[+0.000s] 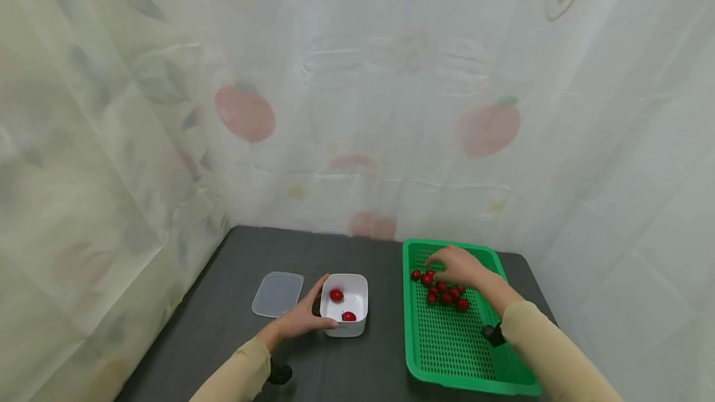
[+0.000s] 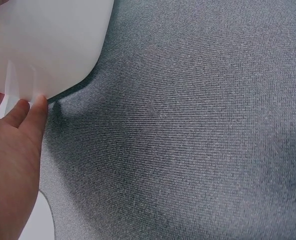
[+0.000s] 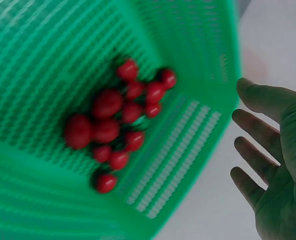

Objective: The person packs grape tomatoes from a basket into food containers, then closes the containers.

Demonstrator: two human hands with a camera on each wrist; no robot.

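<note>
With thumb at the front and fingers along its left side, my left hand (image 1: 300, 317) grips a white square container (image 1: 352, 330) that stands upright on the table. Two cherry tomatoes lie inside, one (image 1: 336, 295) towards the back and another (image 1: 349, 316) near the front. In the left wrist view, fingertips (image 2: 37, 105) press the container's wall. My right hand (image 1: 459, 267) hovers over the far part of a green basket (image 1: 411, 327), close to a cluster of cherry tomatoes (image 1: 447, 298). Its fingers are spread apart and hold nothing in the right wrist view.
A translucent flat lid (image 1: 277, 294) lies on the dark grey table (image 1: 223, 303), left of the container. Printed curtains (image 1: 357, 110) hang behind the table and at both sides. The basket's raised rim stands near the table's right side.
</note>
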